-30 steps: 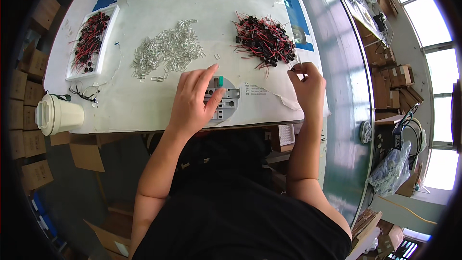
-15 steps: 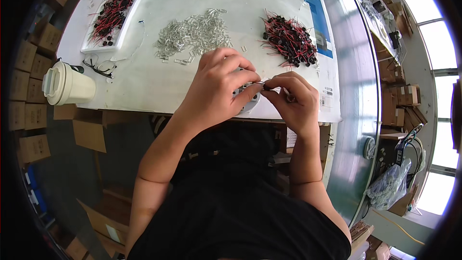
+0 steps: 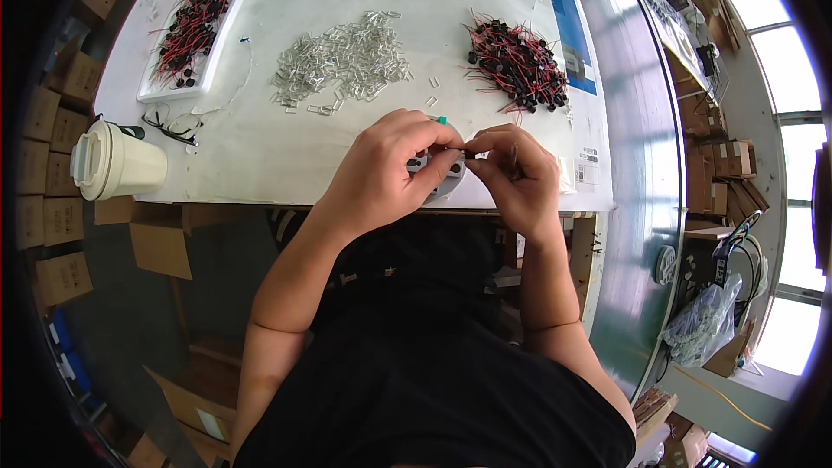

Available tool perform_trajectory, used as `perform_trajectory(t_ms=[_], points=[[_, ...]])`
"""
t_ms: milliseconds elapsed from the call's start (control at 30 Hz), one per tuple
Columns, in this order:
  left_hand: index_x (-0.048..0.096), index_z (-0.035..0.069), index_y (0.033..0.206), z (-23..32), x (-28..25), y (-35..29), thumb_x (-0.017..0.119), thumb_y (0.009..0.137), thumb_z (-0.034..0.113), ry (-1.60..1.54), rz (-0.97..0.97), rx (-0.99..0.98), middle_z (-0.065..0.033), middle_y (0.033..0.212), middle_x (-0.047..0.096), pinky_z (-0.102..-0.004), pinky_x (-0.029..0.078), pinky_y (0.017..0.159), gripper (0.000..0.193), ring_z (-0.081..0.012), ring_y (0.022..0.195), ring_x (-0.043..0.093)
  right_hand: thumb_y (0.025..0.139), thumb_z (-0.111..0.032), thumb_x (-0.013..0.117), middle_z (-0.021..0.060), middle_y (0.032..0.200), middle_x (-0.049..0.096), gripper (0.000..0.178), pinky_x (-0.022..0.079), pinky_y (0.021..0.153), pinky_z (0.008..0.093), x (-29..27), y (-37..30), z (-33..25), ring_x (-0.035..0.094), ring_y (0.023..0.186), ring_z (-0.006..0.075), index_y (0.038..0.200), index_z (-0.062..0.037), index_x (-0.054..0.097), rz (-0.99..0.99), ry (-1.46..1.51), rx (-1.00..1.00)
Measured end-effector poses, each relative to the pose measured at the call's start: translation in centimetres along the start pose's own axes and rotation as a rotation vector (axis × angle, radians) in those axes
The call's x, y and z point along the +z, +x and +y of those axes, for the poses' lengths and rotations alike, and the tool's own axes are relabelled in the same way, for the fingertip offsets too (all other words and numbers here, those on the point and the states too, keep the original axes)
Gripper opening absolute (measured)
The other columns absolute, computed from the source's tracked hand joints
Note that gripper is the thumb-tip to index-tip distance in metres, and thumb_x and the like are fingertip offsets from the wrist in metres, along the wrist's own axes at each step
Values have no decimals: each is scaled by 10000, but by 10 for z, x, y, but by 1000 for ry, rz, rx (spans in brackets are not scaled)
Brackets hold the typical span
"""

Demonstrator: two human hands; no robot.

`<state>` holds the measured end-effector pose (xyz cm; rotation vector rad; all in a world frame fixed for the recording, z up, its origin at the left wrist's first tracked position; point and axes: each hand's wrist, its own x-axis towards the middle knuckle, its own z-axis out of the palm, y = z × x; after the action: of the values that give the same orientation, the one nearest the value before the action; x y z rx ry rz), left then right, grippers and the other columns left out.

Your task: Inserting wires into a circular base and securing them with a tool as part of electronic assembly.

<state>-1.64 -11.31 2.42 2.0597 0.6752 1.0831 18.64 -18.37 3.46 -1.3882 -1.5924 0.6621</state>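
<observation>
Near the front edge of the table my left hand (image 3: pixel 394 160) and my right hand (image 3: pixel 524 173) meet fingertip to fingertip. My right thumb and forefinger pinch a small black part (image 3: pixel 471 154); most of it is hidden. The left thumb and forefinger are closed at the same spot, and what lies between them is too small to make out. Below and behind the left fingers is a grey rounded device (image 3: pixel 444 188) with dark round spots and a green piece (image 3: pixel 442 120) at its far side, largely covered by my hand.
A heap of small U-shaped metal clips (image 3: pixel 342 65) lies mid-table. Black round parts with red and black wires (image 3: pixel 517 69) are piled at right; more fill a white foam tray (image 3: pixel 146 91) at far left. Glasses (image 3: pixel 173 128) and a cream lidded cup (image 3: pixel 130 160) stand at left.
Both hands have shifted slightly left, still joined at the fingertips. My left fingers have curled lower, so the green piece on the device now shows. The view has shifted a little.
</observation>
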Motion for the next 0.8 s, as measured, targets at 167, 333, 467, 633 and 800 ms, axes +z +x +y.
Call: perform_trajectory(t_ms=[167,333,467,633,800], points=[[737,31,970,0,2,1,804,871,49,123,82,142,-90,836,681,-391,542,725,121,-286,780,651,915,-9,820,-4,946,713,184,448,637,208,5,-8,7,578,760,35,1073,2,727,12,396,229],[731,27,952,2,0,1,792,875,58,93,47,179,-88,835,676,-374,553,730,103,-273,764,663,970,-45,797,-5,971,701,183,449,660,184,5,-13,11,569,787,25,1114,34,715,-13,565,310],[720,0,956,2,4,-5,756,894,28,-268,8,-56,-74,856,688,-332,513,704,77,-178,770,647,970,-25,780,3,994,702,163,461,660,211,5,-16,10,576,795,39,1116,16,720,-34,630,107],[701,-13,920,8,6,-6,731,914,46,-409,-28,-183,-51,847,674,-313,489,712,67,-128,784,615,949,-19,779,23,1011,712,177,475,659,245,10,-15,17,589,781,67,1117,-10,726,35,439,-19],[694,-12,889,-1,1,-4,729,931,99,-429,-69,-200,-50,834,667,-299,478,716,124,-129,763,593,893,0,787,73,995,709,212,509,655,305,7,-11,2,642,745,180,1093,-39,730,62,92,-93]])
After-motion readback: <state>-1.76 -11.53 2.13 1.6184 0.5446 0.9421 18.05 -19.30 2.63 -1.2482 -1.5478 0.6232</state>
